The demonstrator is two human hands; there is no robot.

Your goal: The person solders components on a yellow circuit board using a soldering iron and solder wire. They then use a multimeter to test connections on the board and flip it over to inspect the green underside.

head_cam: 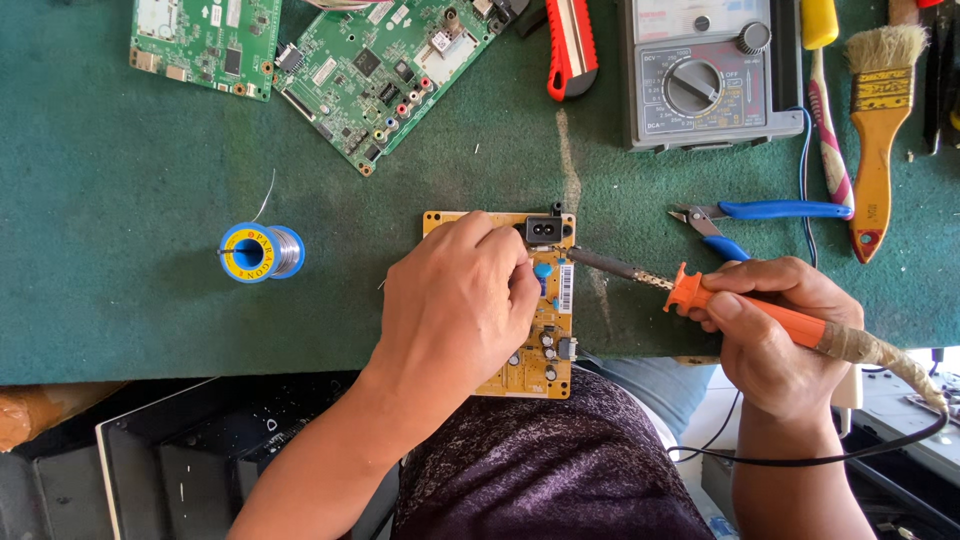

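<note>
At centre frame, the left hand [455, 300] is being laid palm-down over a yellow board [545, 330], fingers curled and pinching at something near the board's top; what is being pinched cannot be told, but the board is apparently being pinned flat so it does not slide. At right of centre, the right hand [775, 330] is being closed in a pen-like grip round the orange handle of a soldering iron [700, 293], and the dark tip is being aimed leftward at the board's upper right corner, beside a black socket [543, 229]; the slanted hold is likely being used to keep the fingers away from the hot shaft. The board is being kept at the near edge of the green mat [120, 300], its lower end overhanging toward the lap. Open mat is being left on the left, where only a solder spool [262, 252] is lying, well apart. Blue cutters [760, 212] are lying just above the right hand, so room there is being narrowed. Along the top edge, two green boards [300, 50], a red knife [571, 45], a multimeter [705, 75] and a brush [880, 120] are being kept clear.
</note>
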